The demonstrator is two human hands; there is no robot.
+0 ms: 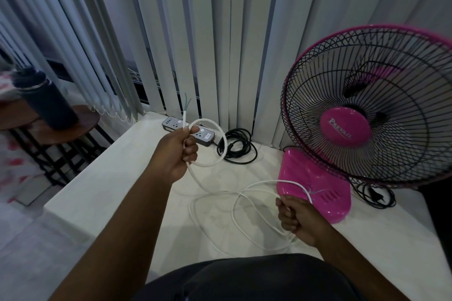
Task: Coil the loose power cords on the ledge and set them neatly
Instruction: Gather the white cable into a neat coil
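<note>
Ledge (102, 178) — white cord (212, 161), fan (367, 109) cropped.

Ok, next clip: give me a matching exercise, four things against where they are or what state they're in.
Things:
1. white cord
2. black cord
3. power strip
4. bottle

Places or states:
A. on the round side table
B. coiled on the ledge by the blinds
C. held in both the left hand and right hand
D. lying flat, just left of the black coil

Pairs: 1-C, 2-B, 3-D, 4-A
</note>
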